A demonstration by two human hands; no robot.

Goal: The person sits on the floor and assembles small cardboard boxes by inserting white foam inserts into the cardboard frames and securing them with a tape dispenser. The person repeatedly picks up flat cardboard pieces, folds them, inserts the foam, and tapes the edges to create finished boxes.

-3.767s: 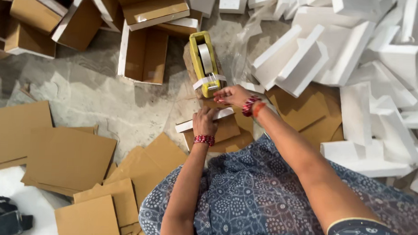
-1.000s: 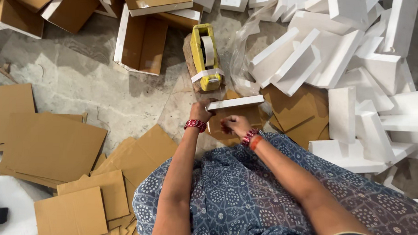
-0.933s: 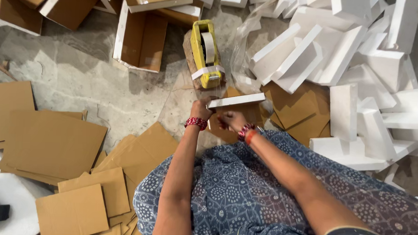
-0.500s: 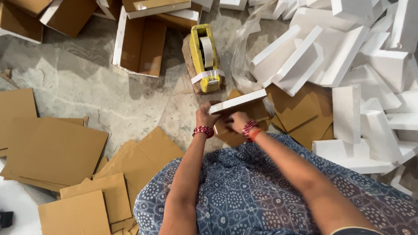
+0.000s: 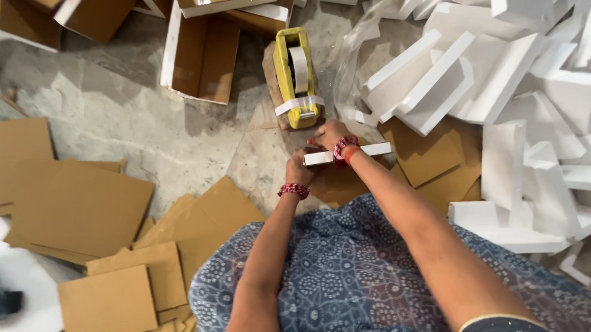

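white foam strip (image 5: pixel 365 151) held level above the floor (image 5: pixel 114 107), just below the yellow tape dispenser (image 5: pixel 295 77). left hand (image 5: pixel 300 169) grip clamped on the strip's left end; right hand (image 5: pixel 329 131) reaching to the tape end, fingers curled, closure hard to tell. advisable: keep strip steady, pull tape straight, press flat without creases.

Left hand (image 5: pixel 300 169) holds white foam strip (image 5: pixel 374 150); right hand (image 5: pixel 328 132) reaches yellow tape dispenser (image 5: pixel 296 77).
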